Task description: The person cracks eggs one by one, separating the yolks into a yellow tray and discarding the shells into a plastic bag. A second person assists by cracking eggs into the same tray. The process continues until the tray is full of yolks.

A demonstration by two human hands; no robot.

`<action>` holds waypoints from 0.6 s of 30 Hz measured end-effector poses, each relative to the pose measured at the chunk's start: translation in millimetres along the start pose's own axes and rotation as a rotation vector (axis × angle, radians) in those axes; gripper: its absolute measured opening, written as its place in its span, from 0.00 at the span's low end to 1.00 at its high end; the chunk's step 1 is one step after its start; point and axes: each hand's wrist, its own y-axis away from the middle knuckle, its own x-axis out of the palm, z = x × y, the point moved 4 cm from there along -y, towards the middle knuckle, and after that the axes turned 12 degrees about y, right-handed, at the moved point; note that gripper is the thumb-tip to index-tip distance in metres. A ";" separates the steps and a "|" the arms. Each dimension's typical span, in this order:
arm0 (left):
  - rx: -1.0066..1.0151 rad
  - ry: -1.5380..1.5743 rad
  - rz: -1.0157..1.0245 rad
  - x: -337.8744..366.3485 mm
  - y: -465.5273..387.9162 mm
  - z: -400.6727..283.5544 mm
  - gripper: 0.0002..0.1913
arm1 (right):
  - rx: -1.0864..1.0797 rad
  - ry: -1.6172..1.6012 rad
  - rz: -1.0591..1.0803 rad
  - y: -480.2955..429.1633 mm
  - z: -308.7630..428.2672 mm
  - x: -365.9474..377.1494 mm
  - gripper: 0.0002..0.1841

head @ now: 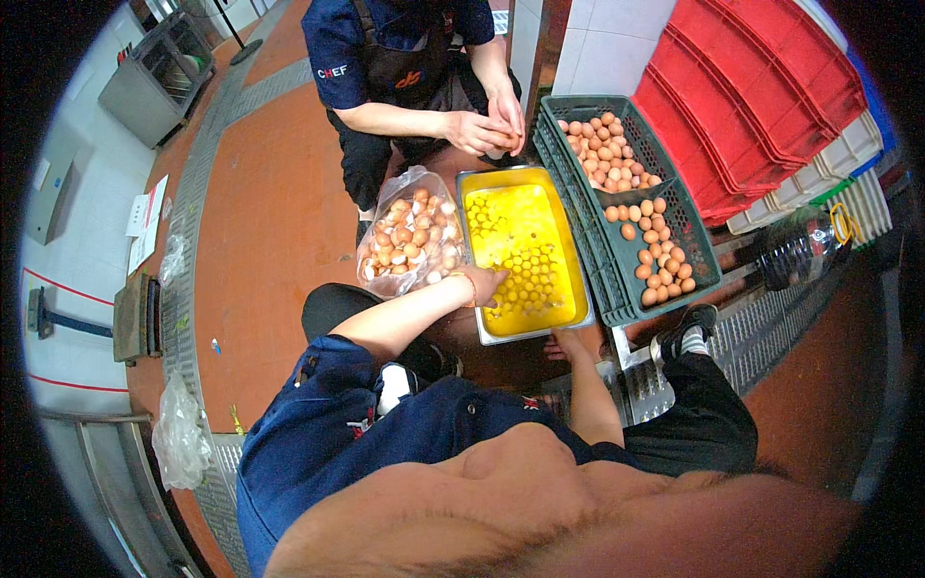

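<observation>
A deep metal pan (pixel 587 318) holds yellow liquid egg with many whole yolks (pixel 531 274) and a few small dark specks. My left hand (pixel 480 284) reaches over the pan's left rim, a finger pointing at or touching the egg's surface; whether it grips anything is unclear. Below the near right corner of the pan is my right hand (pixel 565 344), its fingers partly hidden by the rim. Left of the pan stands a clear plastic bag (pixel 390 285) full of broken brown eggshells (pixel 405 237). To the right, a green plastic crate (pixel 614 289) holds whole brown eggs (pixel 665 267).
Across the pan sits a co-worker (pixel 405 72), both hands together around a brown egg or shell. Red crates (pixel 744 94) and white crates (pixel 816 173) lean at the right beside a large clear plastic bottle (pixel 802 249). Metal drain grates (pixel 650 394) cross the floor near my foot.
</observation>
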 end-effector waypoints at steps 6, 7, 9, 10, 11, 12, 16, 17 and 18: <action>-0.029 0.011 -0.016 -6.3 -0.9 -3.0 0.47 | 0.021 -0.003 0.003 -5.6 -6.2 -3.8 0.25; -0.034 0.024 -0.057 -7.2 1.1 -1.1 0.47 | -0.001 -0.001 -0.002 -2.7 -4.0 -1.3 0.25; -0.036 0.049 -0.138 -10.3 3.7 1.7 0.48 | -0.045 -0.001 -0.018 0.6 -1.4 1.2 0.25; -0.024 0.078 -0.165 -15.8 7.7 -2.7 0.47 | -0.040 -0.002 -0.015 1.1 -1.9 0.3 0.25; 0.005 0.107 -0.184 -15.4 4.9 -3.3 0.47 | -0.035 -0.004 -0.013 1.4 -2.1 -0.9 0.25; 0.033 0.137 -0.204 -14.6 0.8 -3.0 0.46 | -0.031 -0.006 -0.010 1.7 -2.3 -2.0 0.25; -0.025 -0.059 0.077 2.5 -11.9 6.3 0.41 | -0.001 0.002 0.030 2.4 -0.2 -2.6 0.24; -0.044 -0.174 0.214 7.4 -18.0 3.7 0.40 | -0.003 -0.016 0.006 2.4 -5.0 -6.0 0.24; -0.081 -0.176 0.341 28.4 -26.9 23.8 0.37 | -0.014 -0.008 0.001 2.7 2.3 0.4 0.24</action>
